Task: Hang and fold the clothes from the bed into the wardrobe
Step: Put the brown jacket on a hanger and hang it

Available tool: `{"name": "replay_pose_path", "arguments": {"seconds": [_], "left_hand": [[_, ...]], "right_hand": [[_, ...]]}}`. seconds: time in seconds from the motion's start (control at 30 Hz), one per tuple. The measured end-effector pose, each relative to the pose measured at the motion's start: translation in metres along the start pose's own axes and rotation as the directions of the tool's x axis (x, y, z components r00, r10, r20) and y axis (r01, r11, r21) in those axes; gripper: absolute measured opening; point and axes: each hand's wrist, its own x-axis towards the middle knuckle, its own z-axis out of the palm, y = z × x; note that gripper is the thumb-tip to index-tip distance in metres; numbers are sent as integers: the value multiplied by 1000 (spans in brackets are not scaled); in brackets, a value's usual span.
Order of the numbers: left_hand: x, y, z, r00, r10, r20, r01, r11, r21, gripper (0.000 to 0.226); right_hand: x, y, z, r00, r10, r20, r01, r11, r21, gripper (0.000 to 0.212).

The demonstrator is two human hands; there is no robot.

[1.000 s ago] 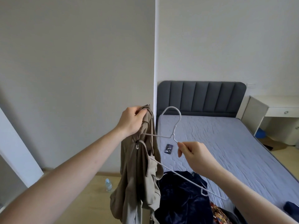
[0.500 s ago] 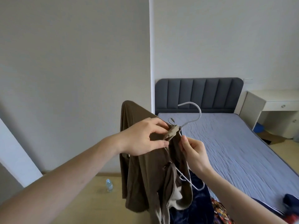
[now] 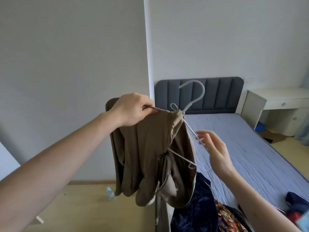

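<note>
A brown-beige garment (image 3: 150, 153) hangs bunched over a white wire hanger (image 3: 194, 101) whose hook points up in front of the headboard. My left hand (image 3: 133, 109) grips the garment's top edge on the hanger's left shoulder. My right hand (image 3: 212, 148) is open, fingers spread, just right of the hanger's bare right arm, and looks slightly blurred. A dark blue velvety garment (image 3: 195, 206) and a colourful patterned one (image 3: 225, 218) lie on the bed's near end. The wardrobe is not in view.
The bed (image 3: 242, 148) with a grey-blue sheet and dark padded headboard (image 3: 217, 92) fills the right. A white desk (image 3: 275, 101) stands at far right. A water bottle (image 3: 110, 193) stands on the wooden floor by the wall. More clothes (image 3: 296, 201) lie at bottom right.
My right hand has let go of the hanger and opened to its right. My left hand has shifted left along the garment's top. The hanger is tilted more upright.
</note>
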Motion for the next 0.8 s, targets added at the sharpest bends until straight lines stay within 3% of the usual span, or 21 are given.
{"name": "replay_pose_path", "arguments": {"seconds": [0.07, 0.13, 0.17, 0.27, 0.33, 0.4, 0.47, 0.57, 0.7, 0.8], "left_hand": [[0, -10, -1, 997, -59, -45, 59, 998, -7, 35], [1, -20, -1, 990, -122, -73, 121, 992, -18, 40], [2, -23, -1, 986, -143, -87, 142, 990, -20, 41], [4, -27, 0, 978, -170, -125, 167, 986, -27, 44], [5, -26, -1, 974, -176, -141, 173, 984, -39, 46], [7, -26, -3, 972, -185, -147, 179, 983, -52, 47], [6, -25, -5, 971, -189, -148, 183, 981, -58, 47], [3, -27, -8, 967, -206, -152, 192, 976, -100, 44], [-9, -39, -18, 960, -230, -161, 215, 971, -106, 37], [-24, -58, -26, 952, -248, -177, 240, 969, -66, 34]], "right_hand": [[-16, 32, -14, 956, 157, -249, -147, 987, 59, 45], [-39, 67, -14, 807, 405, -430, -368, 914, 169, 49], [-50, 82, -9, 736, 526, -427, -496, 848, 190, 53], [-70, 109, 16, 585, 798, -145, -786, 602, 140, 62], [-72, 112, 33, 490, 869, 73, -871, 483, 93, 69], [-67, 112, 46, 404, 892, 204, -915, 389, 110, 86], [-58, 113, 54, 379, 882, 280, -924, 345, 163, 91], [-40, 111, 64, 407, 860, 308, -910, 356, 211, 75], [-13, 112, 66, 489, 864, 120, -822, 411, 394, 20], [14, 108, 42, 504, 862, -55, -698, 445, 561, 15]]}}
